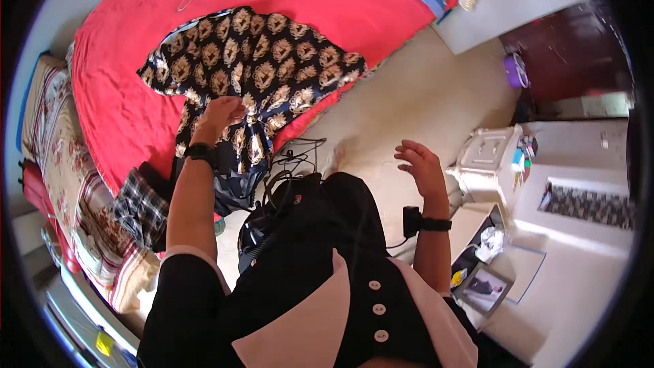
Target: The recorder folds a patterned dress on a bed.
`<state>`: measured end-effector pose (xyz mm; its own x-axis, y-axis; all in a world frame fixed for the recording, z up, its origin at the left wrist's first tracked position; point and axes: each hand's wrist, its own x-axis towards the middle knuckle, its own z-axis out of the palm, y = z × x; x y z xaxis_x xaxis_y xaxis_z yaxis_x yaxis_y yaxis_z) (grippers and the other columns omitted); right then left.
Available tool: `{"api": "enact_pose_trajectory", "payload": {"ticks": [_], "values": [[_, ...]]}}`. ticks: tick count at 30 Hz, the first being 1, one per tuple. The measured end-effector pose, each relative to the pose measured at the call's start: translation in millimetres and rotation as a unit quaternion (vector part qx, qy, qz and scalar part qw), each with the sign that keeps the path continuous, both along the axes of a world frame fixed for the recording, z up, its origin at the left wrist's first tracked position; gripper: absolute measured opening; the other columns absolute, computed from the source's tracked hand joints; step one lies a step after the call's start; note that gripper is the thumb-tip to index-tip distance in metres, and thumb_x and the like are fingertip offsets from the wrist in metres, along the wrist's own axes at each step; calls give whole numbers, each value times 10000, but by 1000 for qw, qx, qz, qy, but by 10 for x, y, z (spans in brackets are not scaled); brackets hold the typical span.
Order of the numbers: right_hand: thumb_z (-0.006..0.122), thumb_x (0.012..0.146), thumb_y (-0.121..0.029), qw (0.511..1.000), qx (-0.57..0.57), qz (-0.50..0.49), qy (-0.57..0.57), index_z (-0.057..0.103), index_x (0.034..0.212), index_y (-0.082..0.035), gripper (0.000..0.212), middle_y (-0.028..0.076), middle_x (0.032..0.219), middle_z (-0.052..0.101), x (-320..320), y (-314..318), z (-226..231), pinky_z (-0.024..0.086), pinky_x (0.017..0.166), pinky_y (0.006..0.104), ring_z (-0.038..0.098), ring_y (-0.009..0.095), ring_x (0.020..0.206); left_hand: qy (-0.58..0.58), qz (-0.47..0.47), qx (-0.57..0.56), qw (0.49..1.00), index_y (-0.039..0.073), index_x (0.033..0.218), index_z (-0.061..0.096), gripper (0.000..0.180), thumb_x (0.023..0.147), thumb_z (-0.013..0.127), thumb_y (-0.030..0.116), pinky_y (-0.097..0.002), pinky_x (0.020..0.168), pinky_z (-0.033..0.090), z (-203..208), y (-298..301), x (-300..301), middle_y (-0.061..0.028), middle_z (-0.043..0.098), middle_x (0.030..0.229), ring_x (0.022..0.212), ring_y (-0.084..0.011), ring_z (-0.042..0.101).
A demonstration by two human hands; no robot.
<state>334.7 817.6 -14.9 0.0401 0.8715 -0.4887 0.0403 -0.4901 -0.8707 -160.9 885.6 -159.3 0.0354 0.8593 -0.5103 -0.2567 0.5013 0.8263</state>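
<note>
Your left hand (221, 114) curls over the patterned garment (266, 70), which the bed (122, 75) beneath supports; grip unclear. Your right hand (424, 169) hangs half-open, empty.

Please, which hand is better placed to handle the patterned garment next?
Probably the left hand: it appears over the black-and-gold garment, though contact is unclear. The right hand looks empty, held away from the garment, beyond the bed's edge.
</note>
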Motion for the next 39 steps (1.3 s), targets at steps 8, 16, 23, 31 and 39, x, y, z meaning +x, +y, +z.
{"api": "enact_pose_trajectory", "payload": {"ticks": [8,16,23,31,39], "values": [[678,788,-207,989,-60,138,-11,509,1224,-2,511,111,1112,594,-137,2116,-1293,486,761,362,572,184,971,164,4,-22,986,17,975,598,248,944,501,242,-267,679,499,807,-92,21,-35,618,843,757,-125,593],[670,682,-76,916,139,264,-268,663,938,-39,259,88,856,654,-600,3166,-2229,477,666,297,630,183,733,276,-57,-101,954,-14,964,608,210,874,545,164,-262,662,490,1452,301,234,-52,630,827,747,-122,610],[623,724,-96,796,417,427,-107,639,812,-77,91,85,718,564,-1542,3010,-1040,462,599,391,581,286,706,240,-241,-89,936,-28,1011,565,323,935,506,281,-305,676,519,1201,1177,940,-93,627,838,778,-160,625],[657,671,-50,701,375,599,-95,646,896,-70,225,110,819,566,-1648,2952,-668,468,663,397,580,304,786,396,-244,83,882,-80,926,599,253,887,581,170,-307,636,573,584,1405,1300,-94,608,818,743,-176,624],[687,651,-48,713,305,613,-151,613,838,21,212,189,795,578,-1450,3477,-725,475,696,436,600,360,812,3,262,-139,955,-12,985,587,163,900,537,118,-291,625,565,697,1118,962,-64,615,846,702,-166,620]]}}
